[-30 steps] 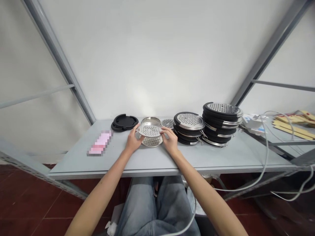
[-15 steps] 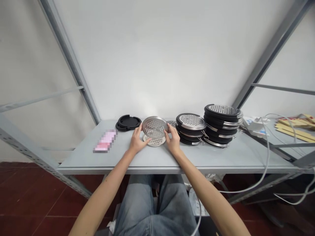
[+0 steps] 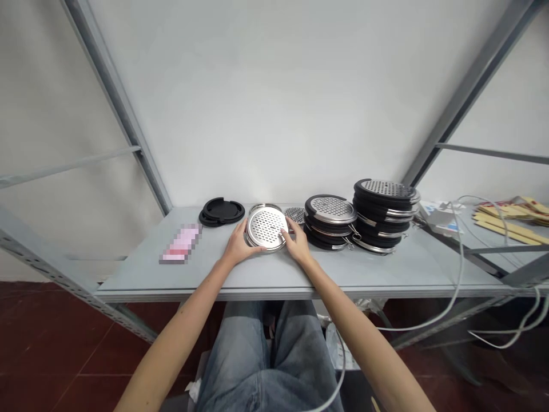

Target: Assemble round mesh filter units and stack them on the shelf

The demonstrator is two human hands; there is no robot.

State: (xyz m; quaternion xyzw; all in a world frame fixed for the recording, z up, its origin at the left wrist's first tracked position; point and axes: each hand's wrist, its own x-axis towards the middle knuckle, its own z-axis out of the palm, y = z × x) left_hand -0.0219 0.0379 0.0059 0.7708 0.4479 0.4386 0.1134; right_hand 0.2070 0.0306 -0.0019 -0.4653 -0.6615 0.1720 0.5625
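A round perforated metal grater disc lies between my two hands, low over the table or on it. My left hand grips its left edge, thumb along the near rim. On the opposite edge my right hand is closed, its thumb on the top face. Another metal rim shows just behind; the rest is hidden. More perforated metal lies beyond my right hand. To the left rest black round holders, partly overlapping.
On the right stand a shorter stack and a taller stack of black-edged grater discs with wire loops. A blurred pink item lies at left. A white cable hangs over the front edge. Yellow strips lie far right.
The grater disc has come down from a raised tilt to a flatter position, covering the disc seen below it earlier. A rim behind it has come into view. Both hands keep hold.
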